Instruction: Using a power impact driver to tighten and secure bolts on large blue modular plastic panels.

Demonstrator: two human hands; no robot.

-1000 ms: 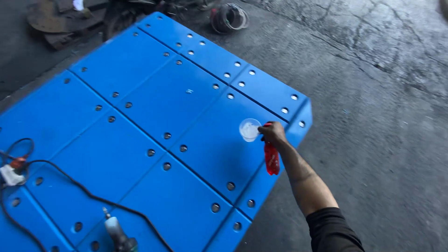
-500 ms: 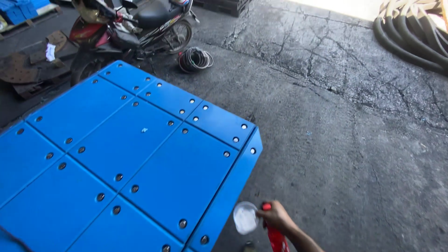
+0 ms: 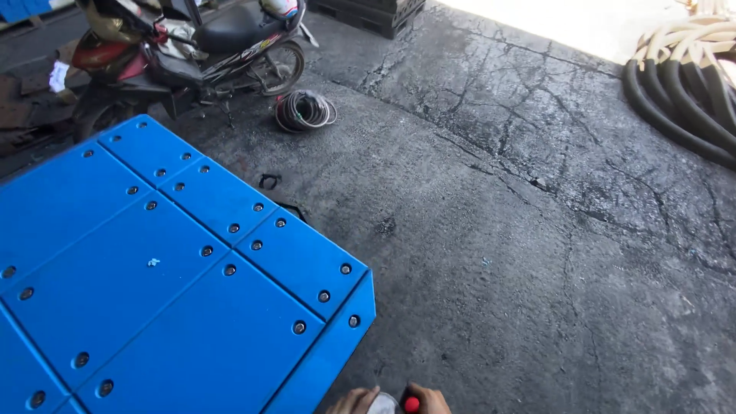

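Fingertips only of one hand (image 3: 391,400) show at the bottom frame edge, just past the near corner of the blue bolted panel platform (image 3: 176,291); they curl on a red-tipped tool handle (image 3: 412,404) with a pale round piece (image 3: 383,404) against them, though which hand this is, and how tight the clasp, cannot be told. Beyond the platform's far corner stand a parked motorcycle (image 3: 207,46) and a small wire coil (image 3: 304,110) on cracked concrete floor (image 3: 537,253). Far right of the platform lie thick black hoses (image 3: 682,100).
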